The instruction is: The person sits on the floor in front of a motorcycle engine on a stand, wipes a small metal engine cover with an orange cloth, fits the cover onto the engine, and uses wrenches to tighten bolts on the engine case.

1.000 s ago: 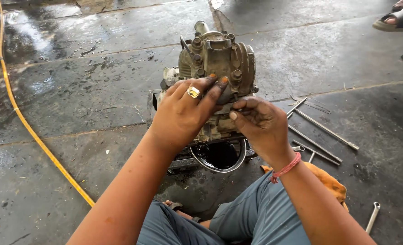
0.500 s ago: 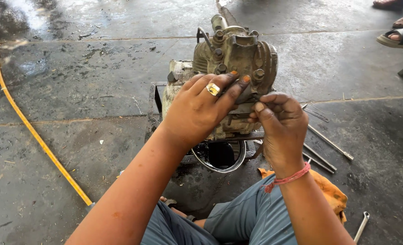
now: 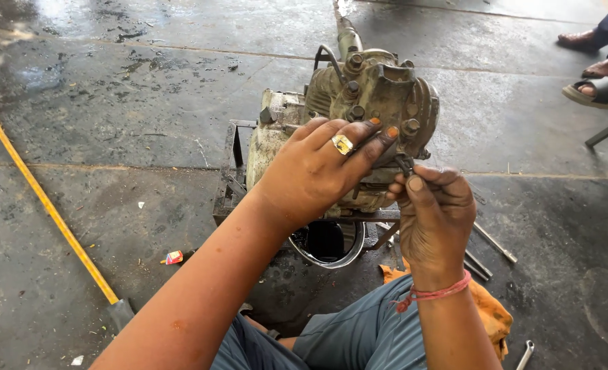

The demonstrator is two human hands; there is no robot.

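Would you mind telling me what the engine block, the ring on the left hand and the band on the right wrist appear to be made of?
Engine block: cast metal, probably aluminium, judging by its dull grey, grimy, rough-moulded surface with bolt heads.
Ring on the left hand: gold-coloured metal, shiny and yellow; real gold cannot be told.
Band below the right hand: red thread or cord, seemingly knotted, matte.
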